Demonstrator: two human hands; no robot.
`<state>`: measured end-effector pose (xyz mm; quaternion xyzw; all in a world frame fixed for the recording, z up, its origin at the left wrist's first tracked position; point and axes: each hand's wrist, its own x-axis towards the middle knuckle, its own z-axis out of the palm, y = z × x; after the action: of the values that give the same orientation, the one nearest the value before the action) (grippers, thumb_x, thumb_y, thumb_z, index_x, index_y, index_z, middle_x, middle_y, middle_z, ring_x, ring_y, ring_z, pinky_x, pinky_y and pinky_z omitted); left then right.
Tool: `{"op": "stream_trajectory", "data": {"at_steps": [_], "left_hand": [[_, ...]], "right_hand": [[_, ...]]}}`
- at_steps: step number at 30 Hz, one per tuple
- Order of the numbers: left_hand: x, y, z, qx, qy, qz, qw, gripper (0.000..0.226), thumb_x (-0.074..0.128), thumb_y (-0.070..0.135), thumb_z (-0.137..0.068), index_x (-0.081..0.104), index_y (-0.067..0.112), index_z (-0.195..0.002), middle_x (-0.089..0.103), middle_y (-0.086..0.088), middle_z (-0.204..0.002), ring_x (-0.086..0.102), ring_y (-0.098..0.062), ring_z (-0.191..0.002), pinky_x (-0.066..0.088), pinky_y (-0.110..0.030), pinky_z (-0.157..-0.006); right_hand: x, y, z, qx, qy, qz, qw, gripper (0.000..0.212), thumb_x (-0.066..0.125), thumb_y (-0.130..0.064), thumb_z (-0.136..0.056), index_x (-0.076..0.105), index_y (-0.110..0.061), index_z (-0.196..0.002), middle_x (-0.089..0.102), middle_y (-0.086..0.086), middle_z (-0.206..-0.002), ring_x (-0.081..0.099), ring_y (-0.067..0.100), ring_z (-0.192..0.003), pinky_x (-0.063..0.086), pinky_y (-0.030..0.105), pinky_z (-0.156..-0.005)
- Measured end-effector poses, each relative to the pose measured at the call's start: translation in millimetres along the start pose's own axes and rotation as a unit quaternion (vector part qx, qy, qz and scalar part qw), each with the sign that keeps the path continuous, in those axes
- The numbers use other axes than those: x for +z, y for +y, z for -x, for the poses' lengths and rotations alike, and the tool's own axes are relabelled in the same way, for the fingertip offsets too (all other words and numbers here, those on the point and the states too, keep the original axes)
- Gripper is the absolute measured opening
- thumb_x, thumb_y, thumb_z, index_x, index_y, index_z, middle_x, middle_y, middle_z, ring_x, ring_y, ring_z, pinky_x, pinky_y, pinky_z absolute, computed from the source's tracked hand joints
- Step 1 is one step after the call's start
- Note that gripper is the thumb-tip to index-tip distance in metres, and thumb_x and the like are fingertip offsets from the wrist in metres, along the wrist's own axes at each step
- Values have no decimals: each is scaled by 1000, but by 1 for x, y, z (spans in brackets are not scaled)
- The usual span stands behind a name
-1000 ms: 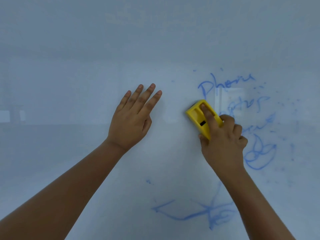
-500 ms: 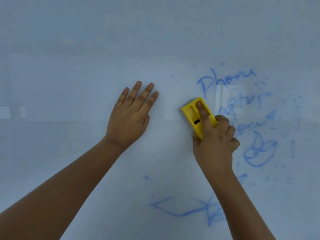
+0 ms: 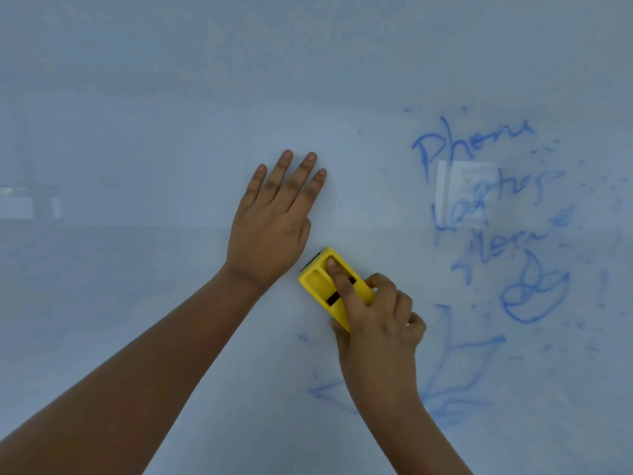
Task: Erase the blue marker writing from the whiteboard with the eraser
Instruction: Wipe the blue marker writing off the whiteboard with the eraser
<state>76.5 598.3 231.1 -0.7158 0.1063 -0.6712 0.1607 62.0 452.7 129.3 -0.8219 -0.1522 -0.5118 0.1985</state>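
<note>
The wide, glossy white whiteboard (image 3: 137, 303) fills the whole view, bare and clean over its left and middle, while the blue marker writing (image 3: 486, 186) crowds the right side: three scrawled lines of words, a looped sketch (image 3: 534, 296) beneath them, and lower down a long arrow-like stroke with a scribble (image 3: 455, 389) near the bottom edge. Fine blue specks are scattered around the words.

The left hand (image 3: 274, 224) lies flat on the board with fingers spread and holds nothing, bracing left of centre. The right hand (image 3: 376, 323) is closed around the small yellow plastic eraser (image 3: 325, 286), index finger laid along its back, pressing it against the board.

The change is in the eraser's place. A second ago it sat at the left edge of the top word; now it has come down and to the left, just under the heel of the left hand and almost touching it, well apart from the words. Every line of writing looks as whole as before, so this pass seems to have cleared little, at most faint residue on the bare patch. The task is far from done, I judge: the words, the sketch and the lower strokes all remain, and the eraser must travel back to the right to reach them
</note>
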Motion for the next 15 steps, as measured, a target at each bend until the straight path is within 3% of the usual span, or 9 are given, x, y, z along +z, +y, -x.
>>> {"op": "stream_trajectory", "data": {"at_steps": [5, 8, 12, 15], "left_hand": [[-1, 0, 2, -4, 8, 13, 1000, 52, 41, 1, -84, 50, 7, -135, 46, -12, -143, 38, -33, -133, 31, -50, -109], [-1, 2, 4, -9, 10, 14, 1000, 51, 42, 1, -84, 51, 6, -134, 47, -12, -142, 39, -34, -133, 32, -50, -109], [0, 1, 3, -6, 10, 17, 1000, 51, 41, 2, -84, 51, 6, -134, 47, -13, -141, 40, -34, -132, 32, -50, -108], [0, 1, 3, -7, 11, 17, 1000, 51, 42, 2, -84, 51, 6, -134, 47, -13, -142, 40, -34, -133, 32, -50, -109]], "right_hand": [[28, -7, 59, -69, -54, -18, 996, 83, 91, -29, -36, 59, -50, -110, 67, 3, -91, 59, 25, -67, 48, 37, -55], [28, 25, 63, -57, -43, -55, 996, 89, 93, -37, -30, 57, -48, -110, 50, 3, -98, 51, 27, -71, 48, 37, -51], [21, 29, 38, 28, -15, -93, 995, 85, 88, -41, -48, 45, -40, -121, 58, 15, -94, 56, 35, -71, 48, 44, -57], [28, 9, 39, 25, -11, -109, 994, 76, 78, -52, -58, 43, -40, -124, 57, 15, -96, 55, 33, -73, 49, 42, -60]]}}
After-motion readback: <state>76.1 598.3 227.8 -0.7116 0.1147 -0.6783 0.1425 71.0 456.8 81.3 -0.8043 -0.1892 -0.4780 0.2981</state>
